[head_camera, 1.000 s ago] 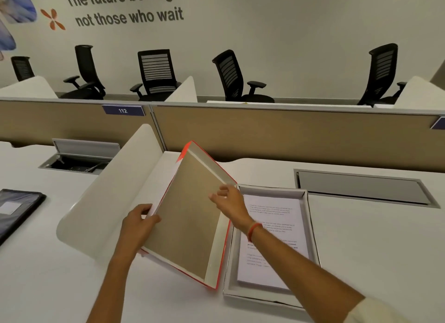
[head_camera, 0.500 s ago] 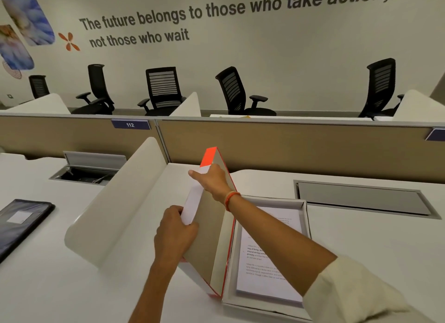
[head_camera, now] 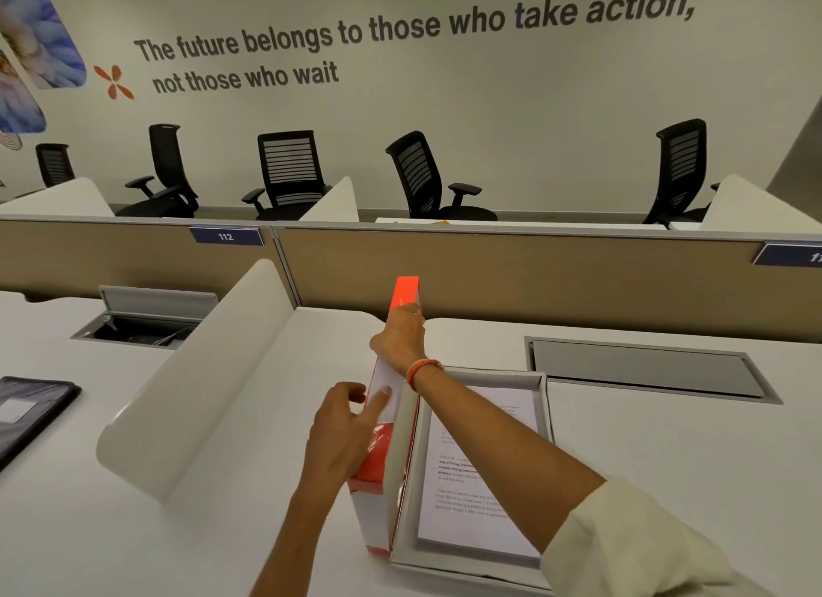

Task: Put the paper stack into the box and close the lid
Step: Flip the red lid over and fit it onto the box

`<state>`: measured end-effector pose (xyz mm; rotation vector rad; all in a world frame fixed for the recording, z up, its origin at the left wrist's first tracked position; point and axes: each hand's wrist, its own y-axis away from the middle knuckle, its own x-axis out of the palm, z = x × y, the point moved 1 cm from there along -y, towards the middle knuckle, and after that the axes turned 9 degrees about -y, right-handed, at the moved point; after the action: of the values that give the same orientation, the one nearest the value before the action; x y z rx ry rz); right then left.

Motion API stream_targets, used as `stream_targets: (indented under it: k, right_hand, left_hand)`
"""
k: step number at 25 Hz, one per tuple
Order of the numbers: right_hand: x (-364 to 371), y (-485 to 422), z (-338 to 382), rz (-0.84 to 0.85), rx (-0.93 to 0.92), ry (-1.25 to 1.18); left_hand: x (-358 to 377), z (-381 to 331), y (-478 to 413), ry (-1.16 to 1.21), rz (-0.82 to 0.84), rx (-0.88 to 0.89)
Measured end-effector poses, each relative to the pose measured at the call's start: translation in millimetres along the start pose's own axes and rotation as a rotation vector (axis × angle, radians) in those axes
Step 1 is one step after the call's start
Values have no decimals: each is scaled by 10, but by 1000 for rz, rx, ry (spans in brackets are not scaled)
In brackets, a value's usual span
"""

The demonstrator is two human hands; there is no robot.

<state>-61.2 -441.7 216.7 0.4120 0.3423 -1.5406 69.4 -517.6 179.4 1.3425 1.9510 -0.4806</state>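
black office chairs [head_camera: 289, 173] line a slogan-painted wall [head_camera: 489, 120] behind tan desk partitions [head_camera: 511, 280].

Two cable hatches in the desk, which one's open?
The left hatch, past the white divider: its grey flap stands raised. The right hatch, behind the box, lies flat and shut.

lid [head_camera: 405, 291]: bright orange-red edges, white panel on the outer face. box [head_camera: 489, 376]: pale grey-white walls. paper stack [head_camera: 471, 485]: white, black print in short blocks. worktop [head_camera: 667, 463]: plain white. band [head_camera: 422, 367] on my right wrist: orange. my sleeve [head_camera: 622, 543]: cream. partition [head_camera: 533, 280]: tan. label [head_camera: 226, 236]: navy, white digits. chairs [head_camera: 289, 169]: black, slatted backs. wall lettering [head_camera: 400, 27]: dark grey on off-white.
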Motion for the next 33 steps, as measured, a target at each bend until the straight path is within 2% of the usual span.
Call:
stream_targets:
  k: [3, 7, 17, 24, 28, 33]
  right_hand:
    - [-94, 13, -49, 6, 6, -22]
    - [-221, 30, -185, 19, 38, -120]
    - [-709, 46, -503, 77, 86, -405]
    - [-1209, 114, -834, 101, 159, -638]
    - [-1475, 130, -1146, 74, 191, -717]
    - [-1681, 149, -1683, 28, 243, -681]
  left_hand:
    - [101, 230, -272, 232, -4, -113]
    - [368, 476, -513, 220, 105, -225]
    - [827, 585, -838, 217, 279, -267]
    - [1002, 666, -721, 374, 404, -371]
    - [1029, 583, -713, 475, 424, -364]
    - [1091, 498, -747, 299, 389, -205]
